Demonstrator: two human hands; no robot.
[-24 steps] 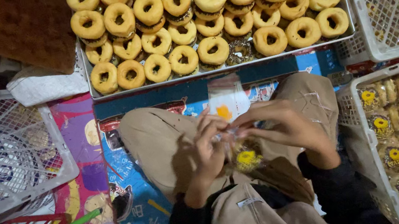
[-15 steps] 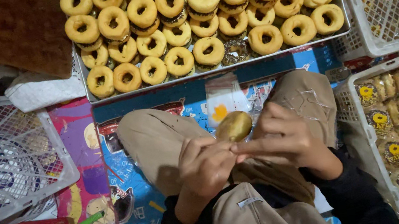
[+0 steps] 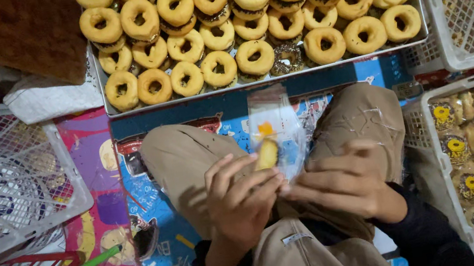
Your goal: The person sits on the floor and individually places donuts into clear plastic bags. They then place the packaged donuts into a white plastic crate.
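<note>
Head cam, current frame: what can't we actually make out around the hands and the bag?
- Doughnut: only a sliver shows, the rest behind the left hand fingers.
- Clear bag: lower end hidden by both hands; open or sealed, cannot tell.
- Right hand: motion-blurred, fingertip grip unclear.
- Doughnut tray: far side cut by top edge.
- Crate of packed doughnuts: cut by right edge.
</note>
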